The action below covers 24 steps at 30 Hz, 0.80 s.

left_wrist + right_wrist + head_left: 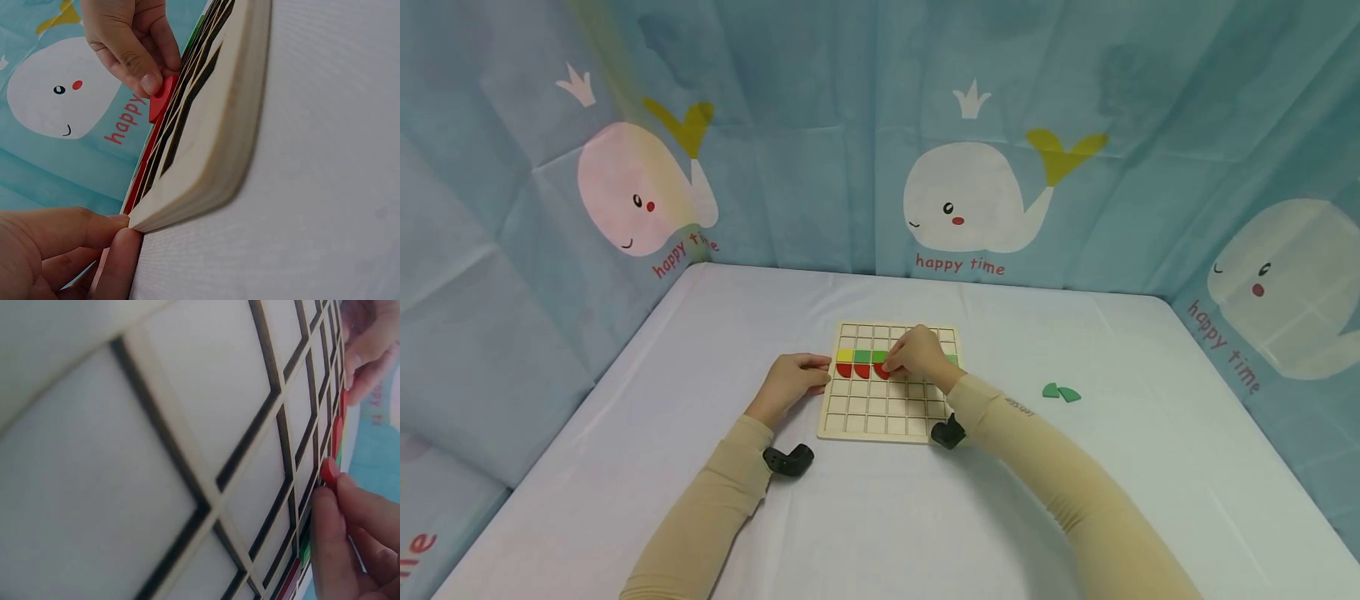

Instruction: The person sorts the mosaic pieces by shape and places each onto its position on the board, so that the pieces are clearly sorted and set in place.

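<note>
A square wooden grid board (880,408) lies on the white-covered table. My left hand (787,385) pinches its left edge between thumb and fingers. With thumb and fingertips, my right hand (922,357) holds a red quarter-circle piece (161,103), tilted at the third cell of a row. Two more red quarter-circles (853,371) sit in the cells to its left. Above them runs a row with a yellow square (846,356) and green squares (862,357); the right hand covers part of that row in the head view.
Two green quarter-circle pieces (1060,392) lie on the table to the right of the board. A black wrist camera (789,460) is on the left sleeve, another (948,432) on the right. A blue whale-print curtain (820,192) stands behind the table (760,317).
</note>
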{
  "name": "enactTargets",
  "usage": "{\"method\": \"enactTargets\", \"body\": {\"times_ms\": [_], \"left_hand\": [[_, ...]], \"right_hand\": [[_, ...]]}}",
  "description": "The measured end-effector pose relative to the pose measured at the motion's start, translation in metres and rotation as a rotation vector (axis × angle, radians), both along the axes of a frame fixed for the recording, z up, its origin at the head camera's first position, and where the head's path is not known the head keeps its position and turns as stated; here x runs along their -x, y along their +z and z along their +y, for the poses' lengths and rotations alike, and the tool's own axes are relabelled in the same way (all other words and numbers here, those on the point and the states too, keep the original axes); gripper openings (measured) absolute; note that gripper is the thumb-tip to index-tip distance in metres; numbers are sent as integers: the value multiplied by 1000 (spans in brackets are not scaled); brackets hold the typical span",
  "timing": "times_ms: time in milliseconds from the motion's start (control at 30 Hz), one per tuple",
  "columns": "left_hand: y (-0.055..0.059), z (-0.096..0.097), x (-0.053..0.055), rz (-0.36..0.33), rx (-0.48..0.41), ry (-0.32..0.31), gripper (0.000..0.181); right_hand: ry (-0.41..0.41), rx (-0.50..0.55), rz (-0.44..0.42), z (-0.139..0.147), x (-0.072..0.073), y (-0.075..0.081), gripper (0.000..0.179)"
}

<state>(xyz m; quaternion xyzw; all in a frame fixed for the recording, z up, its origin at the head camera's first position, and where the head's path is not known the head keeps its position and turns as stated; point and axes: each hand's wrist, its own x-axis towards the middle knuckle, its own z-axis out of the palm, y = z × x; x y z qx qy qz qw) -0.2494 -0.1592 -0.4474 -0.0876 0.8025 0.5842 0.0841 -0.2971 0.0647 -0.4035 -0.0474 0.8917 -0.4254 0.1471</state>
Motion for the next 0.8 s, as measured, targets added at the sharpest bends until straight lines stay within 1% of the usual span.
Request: {"method": "enactTargets", "body": {"times_ms": [167,433,567,800], "left_hand": [[0,0,0,-6,-9,3,38],[1,0,0,-6,-7,5,38],[1,0,0,-6,-18,-3,39],[3,1,-1,4,-30,-12,39]], "right_hand": [[-5,0,-10,-1,-2,1,7],[31,-64,22,-5,1,-1,7],[44,-69,38,-6,-1,1,6],[63,-72,35,-7,-3,3,4]]}}
